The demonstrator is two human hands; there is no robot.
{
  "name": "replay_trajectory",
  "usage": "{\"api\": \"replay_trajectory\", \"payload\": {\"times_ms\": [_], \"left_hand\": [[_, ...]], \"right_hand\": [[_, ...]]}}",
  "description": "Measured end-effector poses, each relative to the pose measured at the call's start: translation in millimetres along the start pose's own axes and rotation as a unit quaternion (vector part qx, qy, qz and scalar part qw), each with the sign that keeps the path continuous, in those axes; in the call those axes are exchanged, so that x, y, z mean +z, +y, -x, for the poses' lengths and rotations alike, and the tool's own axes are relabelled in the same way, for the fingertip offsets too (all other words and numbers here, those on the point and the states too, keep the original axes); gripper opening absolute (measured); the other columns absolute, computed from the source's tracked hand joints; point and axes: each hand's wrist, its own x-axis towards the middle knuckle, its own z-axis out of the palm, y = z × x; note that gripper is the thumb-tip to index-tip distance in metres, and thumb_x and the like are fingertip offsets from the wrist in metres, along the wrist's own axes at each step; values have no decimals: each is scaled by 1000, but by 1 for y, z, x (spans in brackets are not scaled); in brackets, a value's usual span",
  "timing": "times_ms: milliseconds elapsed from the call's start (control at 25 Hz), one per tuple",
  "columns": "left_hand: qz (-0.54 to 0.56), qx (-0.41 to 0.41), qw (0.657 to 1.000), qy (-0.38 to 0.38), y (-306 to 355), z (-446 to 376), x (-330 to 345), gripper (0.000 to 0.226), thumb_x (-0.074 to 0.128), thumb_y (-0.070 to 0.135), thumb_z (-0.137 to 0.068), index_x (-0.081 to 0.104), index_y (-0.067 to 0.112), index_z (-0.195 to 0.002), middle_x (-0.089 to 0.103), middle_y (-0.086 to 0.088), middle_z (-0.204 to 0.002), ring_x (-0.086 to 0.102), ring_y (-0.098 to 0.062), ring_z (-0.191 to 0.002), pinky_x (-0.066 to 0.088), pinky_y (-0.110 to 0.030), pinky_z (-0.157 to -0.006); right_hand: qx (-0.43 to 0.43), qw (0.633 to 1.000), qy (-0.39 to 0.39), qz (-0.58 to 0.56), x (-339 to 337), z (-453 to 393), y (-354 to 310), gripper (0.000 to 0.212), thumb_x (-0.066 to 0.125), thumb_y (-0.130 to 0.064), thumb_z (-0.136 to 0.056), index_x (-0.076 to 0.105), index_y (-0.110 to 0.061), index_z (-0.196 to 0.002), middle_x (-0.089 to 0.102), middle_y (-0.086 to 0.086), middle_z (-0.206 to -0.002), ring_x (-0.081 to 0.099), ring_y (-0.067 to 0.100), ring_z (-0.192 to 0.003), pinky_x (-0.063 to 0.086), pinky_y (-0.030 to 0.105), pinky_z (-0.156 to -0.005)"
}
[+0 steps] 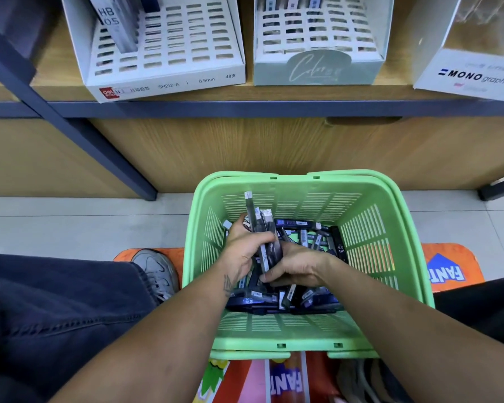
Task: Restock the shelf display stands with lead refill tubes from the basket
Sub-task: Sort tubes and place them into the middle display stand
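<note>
Left hand (pixel 242 248): grips bundle of lead refill tubes (pixel 262 228).
Right hand (pixel 294 266): curled, apparently grasping loose tubes in green basket (pixel 303 344).

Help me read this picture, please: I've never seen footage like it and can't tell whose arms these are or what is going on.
There is one picture, from a camera worn on a person's head, looking down. The arms are that person's own. Both hands are inside a green basket that holds many loose lead refill tubes. The left hand grips a bundle of tubes; the right hand closes on the bundle's lower end. Above, on a wooden shelf, stands a mostly empty white display stand beside a pale green stand.
</note>
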Motion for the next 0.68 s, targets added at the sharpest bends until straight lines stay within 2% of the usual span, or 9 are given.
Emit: {"api": "replay_trajectory", "payload": {"times_ms": [120, 160, 240, 320, 440, 480, 560, 600, 680], "left_hand": [[30, -16, 999, -3, 1, 3, 1, 50, 75, -16, -70, 65, 8, -112, 76, -12, -95, 75, -29, -90, 60, -50, -84], [36, -16, 999, -7, 1, 3, 2, 48, 74, -17, -70, 65, 7, -111, 76, -12, -94, 75, -29, -88, 60, -50, -82], [39, -15, 999, -15, 2, 1, 4, 49, 74, -16, -71, 64, 6, -113, 75, -12, -93, 75, -28, -86, 61, -47, -81], [35, -11, 999, -23, 4, -1, 4, 53, 77, -14, -70, 61, 5, -117, 75, -14, -98, 75, -27, -88, 60, -47, -83], [1, 13, 1000, -29, 7, -1, 3, 55, 80, -10, -69, 61, 6, -117, 76, -11, -97, 75, -24, -89, 59, -45, -86], [-9, 22, 999, -30, 7, -1, 3, 57, 81, -10, -68, 60, 7, -118, 76, -10, -96, 75, -23, -89, 59, -42, -86], [-21, 35, 999, -30, 6, -3, 2, 61, 82, -10, -67, 58, 10, -120, 76, -9, -97, 75, -22, -89, 59, -41, -86], [-25, 38, 999, -27, 4, -3, 2, 62, 83, -9, -67, 58, 11, -120, 76, -9, -98, 75, -21, -90, 59, -41, -87], [-24, 32, 999, -17, 1, -2, 1, 61, 85, -8, -65, 60, 10, -118, 76, -9, -98, 74, -23, -92, 57, -45, -91]], "right_hand": [[31, 999, -13, 2, -3, -5, 0, 118, 97, 5, -45, 38, -14, -146, 64, 16, -133, 67, 31, -115, 57, 44, -96], [32, 999, -13, -5, -4, -3, -1, 113, 95, 8, -48, 40, -13, -145, 66, 16, -130, 68, 31, -114, 57, 44, -96], [12, 1000, 17, 6, -6, 0, -1, 80, 84, 17, -63, 52, -10, -132, 72, 16, -117, 71, 31, -108, 58, 43, -94], [-7, 997, 63, 48, -10, 2, -1, 60, 81, 15, -69, 61, -11, -119, 76, 13, -107, 73, 30, -103, 58, 46, -94], [-19, 993, 88, 77, -11, 0, -3, 60, 82, 11, -69, 61, -9, -122, 75, 14, -105, 74, 30, -98, 59, 47, -92], [-22, 992, 92, 80, -11, -2, -1, 66, 84, 9, -68, 58, -9, -127, 74, 14, -110, 73, 30, -101, 59, 47, -93], [-35, 987, 101, 117, -10, 0, -3, 84, 88, -1, -64, 51, -14, -138, 67, 9, -125, 64, 29, -118, 52, 46, -104], [-50, 985, 101, 132, -9, 2, -4, 85, 87, -2, -66, 48, -17, -141, 64, 6, -128, 59, 26, -123, 47, 43, -108], [-82, 984, 94, 131, -6, 4, -8, 69, 76, 9, -77, 50, -22, -133, 65, -1, -117, 59, 19, -114, 48, 35, -102]]}}
